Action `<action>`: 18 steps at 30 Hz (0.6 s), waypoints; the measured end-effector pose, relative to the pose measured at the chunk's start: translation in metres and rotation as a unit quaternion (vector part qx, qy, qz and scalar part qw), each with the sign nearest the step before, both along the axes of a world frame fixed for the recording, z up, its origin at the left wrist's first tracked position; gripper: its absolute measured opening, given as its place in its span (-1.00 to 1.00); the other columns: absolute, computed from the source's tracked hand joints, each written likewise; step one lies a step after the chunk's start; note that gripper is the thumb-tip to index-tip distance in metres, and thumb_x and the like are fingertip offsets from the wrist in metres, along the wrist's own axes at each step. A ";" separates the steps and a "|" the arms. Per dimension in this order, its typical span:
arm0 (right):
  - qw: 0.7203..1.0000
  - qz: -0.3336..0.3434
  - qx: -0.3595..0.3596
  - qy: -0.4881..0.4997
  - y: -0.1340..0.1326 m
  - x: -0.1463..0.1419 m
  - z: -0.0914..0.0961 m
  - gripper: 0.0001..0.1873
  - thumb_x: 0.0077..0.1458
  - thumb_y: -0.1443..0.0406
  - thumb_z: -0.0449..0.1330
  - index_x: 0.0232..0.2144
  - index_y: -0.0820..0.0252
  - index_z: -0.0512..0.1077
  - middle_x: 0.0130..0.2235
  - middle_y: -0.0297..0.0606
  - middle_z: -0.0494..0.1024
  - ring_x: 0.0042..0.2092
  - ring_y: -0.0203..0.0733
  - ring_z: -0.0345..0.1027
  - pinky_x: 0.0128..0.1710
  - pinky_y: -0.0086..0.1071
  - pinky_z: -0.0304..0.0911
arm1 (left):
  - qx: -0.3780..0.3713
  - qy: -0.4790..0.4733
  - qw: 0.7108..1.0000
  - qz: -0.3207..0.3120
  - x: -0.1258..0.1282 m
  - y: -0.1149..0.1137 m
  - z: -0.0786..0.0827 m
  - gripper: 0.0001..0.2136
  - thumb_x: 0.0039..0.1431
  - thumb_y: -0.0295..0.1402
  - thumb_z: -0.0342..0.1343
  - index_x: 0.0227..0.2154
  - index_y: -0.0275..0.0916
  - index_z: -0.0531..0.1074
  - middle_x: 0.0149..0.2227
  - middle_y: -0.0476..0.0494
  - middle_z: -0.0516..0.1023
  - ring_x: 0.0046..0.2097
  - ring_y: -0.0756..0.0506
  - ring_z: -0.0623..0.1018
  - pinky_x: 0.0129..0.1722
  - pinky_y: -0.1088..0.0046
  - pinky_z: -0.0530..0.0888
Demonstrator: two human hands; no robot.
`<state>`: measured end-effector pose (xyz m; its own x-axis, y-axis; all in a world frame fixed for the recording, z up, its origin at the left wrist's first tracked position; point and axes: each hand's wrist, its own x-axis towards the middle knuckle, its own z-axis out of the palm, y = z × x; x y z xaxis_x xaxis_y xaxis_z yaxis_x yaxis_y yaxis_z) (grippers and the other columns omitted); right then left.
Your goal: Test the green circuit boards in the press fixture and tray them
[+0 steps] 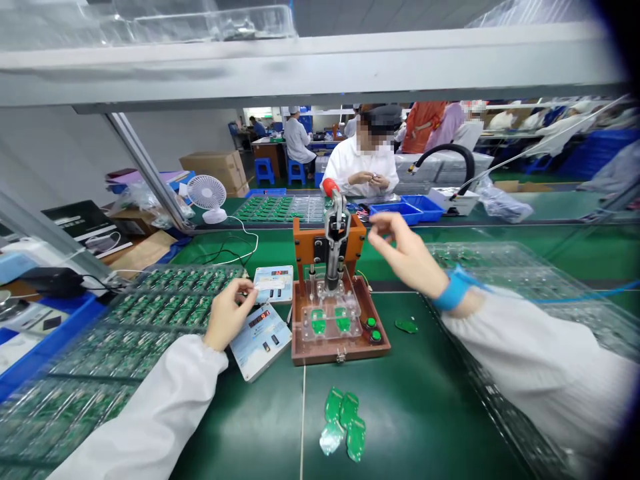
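Observation:
My left hand (pixel 227 315) is over the edge of two white meter boxes with red digits, the nearer box (pixel 261 343) and the farther box (pixel 273 283). Its fingers are loosely bent, thumb apart, with nothing visible in them. In the air right of the test fixture (pixel 327 347), my right hand (pixel 407 257) has its fingers curved and apart, holding nothing; a blue wrist strap (pixel 455 288) circles that wrist. The fixture's toggle clamp (pixel 336 233) has a red-tipped handle pointing up. Two green circuit boards (pixel 319 321) sit on its clear plate, beside two green buttons (pixel 371 323).
Several loose green boards (pixel 349 410) lie in front of the fixture, and a single board (pixel 407 326) lies right of it. Board-filled trays (pixel 165 300) stand left, clear trays (pixel 500 267) right. A shelf beam (pixel 320 70) crosses overhead. A co-worker (pixel 363 160) sits opposite.

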<state>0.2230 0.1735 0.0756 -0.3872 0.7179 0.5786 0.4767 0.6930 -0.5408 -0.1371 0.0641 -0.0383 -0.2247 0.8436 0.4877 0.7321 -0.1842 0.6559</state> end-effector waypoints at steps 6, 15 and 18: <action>0.983 0.102 -0.057 -0.144 -0.058 0.009 -0.069 -0.79 0.30 0.26 0.14 -0.10 0.13 0.53 -0.03 -0.12 0.56 0.00 -0.01 0.41 0.06 -0.03 0.33 | -0.027 0.169 0.966 -0.196 0.080 -0.022 0.020 -0.77 0.40 -0.28 0.03 -0.01 -0.16 0.52 0.00 -0.20 0.55 0.05 -0.21 0.51 0.06 0.20 0.46; 0.970 0.128 -0.163 -0.124 -0.058 -0.020 -0.079 -0.67 0.13 0.35 0.35 -0.03 0.24 0.50 0.08 -0.05 0.52 0.16 0.07 0.30 0.23 0.02 0.18 | -0.069 0.134 0.969 -0.195 0.095 -0.012 0.006 -0.77 0.35 -0.21 0.09 0.00 -0.08 0.49 0.08 -0.19 0.48 0.15 -0.30 0.45 0.17 -0.03 0.42; 0.962 0.122 -0.234 -0.075 -0.053 -0.019 -0.079 -0.69 0.07 0.37 0.39 -0.09 0.21 0.51 -0.08 -0.20 0.59 0.01 -0.12 0.43 0.12 -0.21 0.32 | -0.071 0.060 0.979 -0.180 0.087 -0.012 -0.006 -0.74 0.29 -0.10 0.12 -0.06 -0.08 0.48 0.03 -0.17 0.53 0.12 -0.31 0.50 0.16 -0.04 0.46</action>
<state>0.2037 0.1204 -0.0038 -0.6308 0.7634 0.1390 0.4278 0.4916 -0.7585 -0.0498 0.0520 -0.0447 0.1516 0.9186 0.3649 0.7098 -0.3581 0.6066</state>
